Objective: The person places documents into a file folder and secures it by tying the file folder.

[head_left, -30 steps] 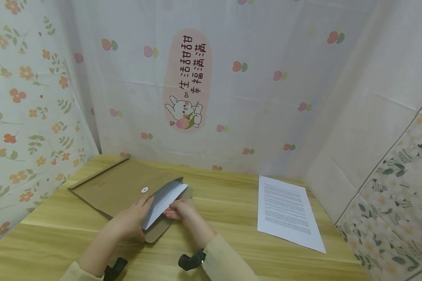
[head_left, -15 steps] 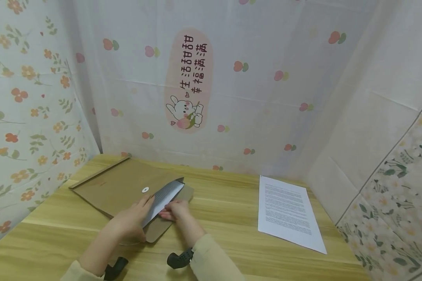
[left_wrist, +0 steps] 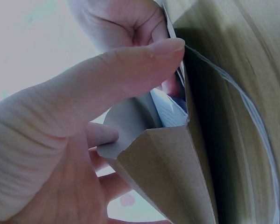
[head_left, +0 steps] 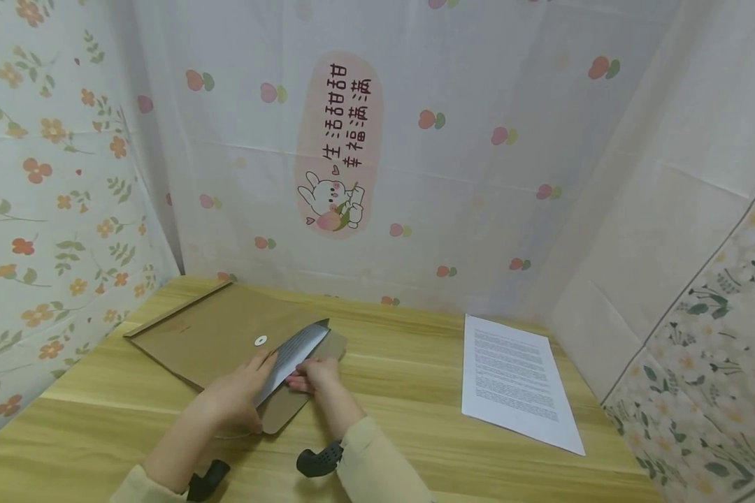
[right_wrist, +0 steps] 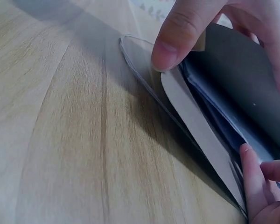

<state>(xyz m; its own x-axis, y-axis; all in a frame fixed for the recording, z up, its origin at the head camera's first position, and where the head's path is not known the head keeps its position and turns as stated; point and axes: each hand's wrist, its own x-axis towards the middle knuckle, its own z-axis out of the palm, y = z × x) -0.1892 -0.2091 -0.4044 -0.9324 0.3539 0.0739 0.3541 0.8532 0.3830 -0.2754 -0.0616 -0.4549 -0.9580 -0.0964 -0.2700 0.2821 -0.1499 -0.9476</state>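
A brown paper document envelope (head_left: 207, 328) with a white button lies on the table at the left, its mouth toward me and its flap (head_left: 279, 412) folded out. Printed sheets (head_left: 298, 349) sit mostly inside, one edge showing at the mouth. My left hand (head_left: 235, 395) holds the mouth apart: in the left wrist view the thumb (left_wrist: 149, 60) lies at the flap's edge and the other fingers are at the upper panel. My right hand (head_left: 321, 377) holds the sheets' edge at the mouth, fingers low and thumb above; its grip is partly hidden in the right wrist view.
Another printed sheet (head_left: 509, 384) lies at the right of the wooden table (head_left: 403, 391). A pale string (left_wrist: 247, 100) loops from the flap onto the table. Patterned curtains (head_left: 440, 195) stand behind and at both sides.
The sheets have slid farther into the envelope, and my right hand has moved left and slightly inward with them. Over the last half second little moves. My left hand stays at the mouth.
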